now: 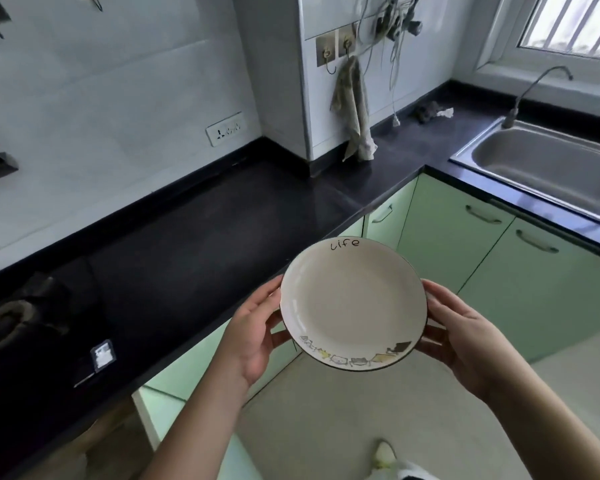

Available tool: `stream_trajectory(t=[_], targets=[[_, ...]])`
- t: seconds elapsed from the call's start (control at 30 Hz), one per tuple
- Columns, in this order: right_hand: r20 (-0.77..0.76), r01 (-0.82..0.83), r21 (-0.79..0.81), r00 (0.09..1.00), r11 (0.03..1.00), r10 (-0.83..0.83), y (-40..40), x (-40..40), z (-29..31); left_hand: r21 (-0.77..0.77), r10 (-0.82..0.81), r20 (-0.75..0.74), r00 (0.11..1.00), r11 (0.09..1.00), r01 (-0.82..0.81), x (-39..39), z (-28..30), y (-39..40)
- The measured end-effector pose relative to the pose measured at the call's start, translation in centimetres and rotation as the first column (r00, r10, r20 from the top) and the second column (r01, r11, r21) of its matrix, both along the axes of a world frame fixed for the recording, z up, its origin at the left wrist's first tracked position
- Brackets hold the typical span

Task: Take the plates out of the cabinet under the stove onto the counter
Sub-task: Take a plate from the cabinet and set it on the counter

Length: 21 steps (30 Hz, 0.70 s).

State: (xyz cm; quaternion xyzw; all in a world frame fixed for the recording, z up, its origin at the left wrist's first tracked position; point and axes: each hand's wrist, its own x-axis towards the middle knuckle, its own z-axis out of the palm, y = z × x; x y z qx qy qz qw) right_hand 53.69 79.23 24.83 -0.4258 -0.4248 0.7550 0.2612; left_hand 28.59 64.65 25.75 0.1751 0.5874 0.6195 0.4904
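Observation:
A white plate (pixel 352 303) with a dark rim, the word "Life" at its far edge and small cartoon drawings at its near edge, is held level in the air just off the front edge of the black counter (pixel 194 244). My left hand (pixel 253 337) grips its left rim and my right hand (pixel 465 337) grips its right rim. Under the counter at the lower left, a green cabinet door (pixel 163 414) stands open; the cabinet's inside is hidden.
A gas burner (pixel 7 323) sits on the counter at the far left. A steel sink (pixel 548 168) with a tap lies at the right. A cloth (pixel 355 109) hangs from a wall hook. Green cabinet doors (pixel 520 292) run below the counter.

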Motion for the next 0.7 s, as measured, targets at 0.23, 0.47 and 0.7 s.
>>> stream_trajectory(t=[0.23, 0.47, 0.7], targets=[[0.001, -0.223, -0.043, 0.975, 0.974, 0.224, 8.0, -6.7, 0.7, -0.043, 0.251, -0.02, 0.968, 0.967, -0.252, -2.7, 0.3, 3.0], [0.021, -0.491, 0.003, 0.871, 0.871, 0.491, 7.7, -17.8, 0.3, -0.039, 0.594, -0.022, 0.804, 0.803, -0.594, -7.7, 0.0, -1.4], [0.069, -0.661, 0.046, 0.75, 0.749, 0.658, 4.8, -28.8, 0.2, -0.007, 0.768, -0.042, 0.639, 0.639, -0.769, -14.1, -1.4, -6.1]])
